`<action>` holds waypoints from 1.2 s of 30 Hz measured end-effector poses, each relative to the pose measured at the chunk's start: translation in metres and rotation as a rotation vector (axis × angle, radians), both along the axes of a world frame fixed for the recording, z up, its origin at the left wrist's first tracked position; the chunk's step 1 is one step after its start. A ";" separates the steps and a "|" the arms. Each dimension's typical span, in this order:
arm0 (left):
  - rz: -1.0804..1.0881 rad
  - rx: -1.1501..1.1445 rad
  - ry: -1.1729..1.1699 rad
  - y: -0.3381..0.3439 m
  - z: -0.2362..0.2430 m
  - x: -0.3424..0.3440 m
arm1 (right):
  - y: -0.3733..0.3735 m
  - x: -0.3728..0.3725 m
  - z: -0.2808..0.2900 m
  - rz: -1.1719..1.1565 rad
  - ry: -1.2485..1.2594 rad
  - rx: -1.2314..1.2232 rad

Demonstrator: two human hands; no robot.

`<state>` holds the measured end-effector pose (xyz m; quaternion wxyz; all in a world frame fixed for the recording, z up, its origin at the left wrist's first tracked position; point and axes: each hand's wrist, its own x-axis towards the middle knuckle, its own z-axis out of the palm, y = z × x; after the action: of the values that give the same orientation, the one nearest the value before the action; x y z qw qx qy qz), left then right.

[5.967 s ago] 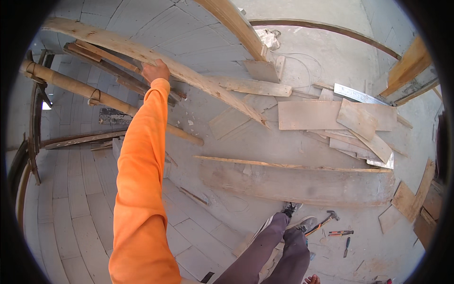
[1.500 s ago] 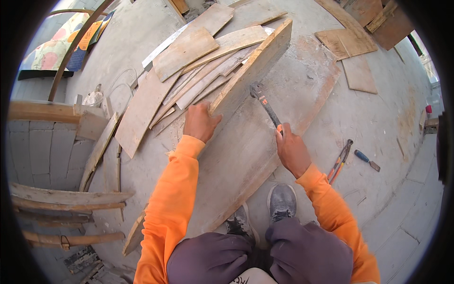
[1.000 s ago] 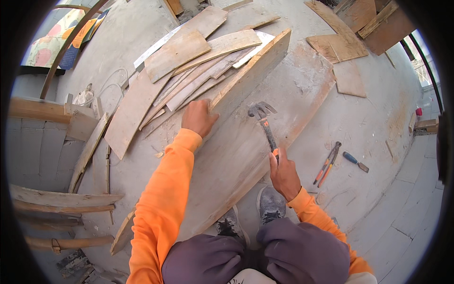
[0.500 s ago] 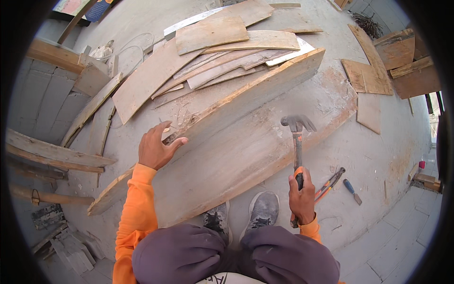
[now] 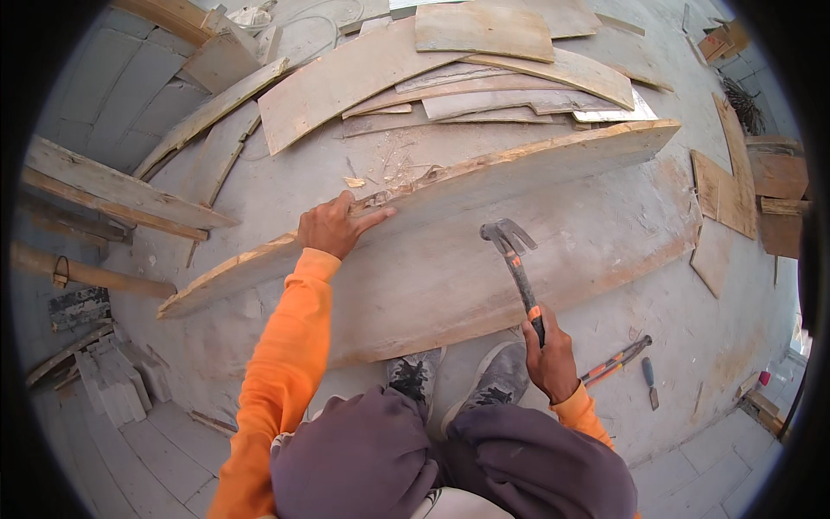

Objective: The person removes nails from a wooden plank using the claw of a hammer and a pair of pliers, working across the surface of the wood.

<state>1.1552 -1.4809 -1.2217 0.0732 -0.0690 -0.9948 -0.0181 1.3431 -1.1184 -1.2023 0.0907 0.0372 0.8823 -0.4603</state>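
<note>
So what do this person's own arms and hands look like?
Both arms wear bright orange long sleeves, plain where visible, creased along the forearm and ending in snug orange cuffs at the wrists. The left hand and right hand are bare, with no gloves.

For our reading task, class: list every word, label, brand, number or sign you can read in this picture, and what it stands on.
No word, number or sign can be read.
Steel claw hammer with black-and-orange handle: any marking is too small.
Metal pincers with orange-and-black handles: any marking is too small.
Pale cloth between purple trouser legs: nothing legible.
</note>
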 end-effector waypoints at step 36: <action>-0.229 0.113 0.174 0.058 0.027 -0.036 | -0.023 -0.029 -0.017 0.046 0.113 0.277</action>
<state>1.1195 -1.4224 -1.1946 0.1604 -0.1790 -0.9677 -0.0763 1.3137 -1.1410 -1.2190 0.0453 0.0031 0.9417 -0.3334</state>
